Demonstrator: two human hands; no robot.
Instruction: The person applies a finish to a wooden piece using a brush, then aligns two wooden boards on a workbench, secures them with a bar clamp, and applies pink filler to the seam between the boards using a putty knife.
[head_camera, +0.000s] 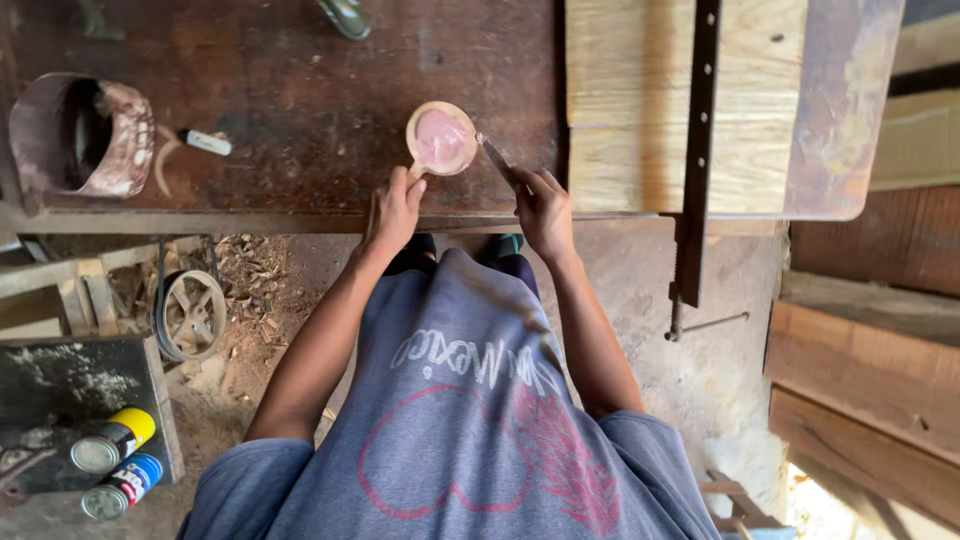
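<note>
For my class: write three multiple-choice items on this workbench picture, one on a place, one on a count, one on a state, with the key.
1. Where does the paddle-shaped wooden dish lie?
A. on the brown workbench
B. on the floor
C. on the pale boards

2. How many spray cans lie at lower left?
A. one
B. two
C. four

3. What does the right hand hold?
A. nothing
B. a hammer
C. a slim blade

Key: A, the dish rests on the dark top; B, one yellow-capped, one blue; C, the blade's tip meets the dish rim while the left hand grips its handle.
</note>
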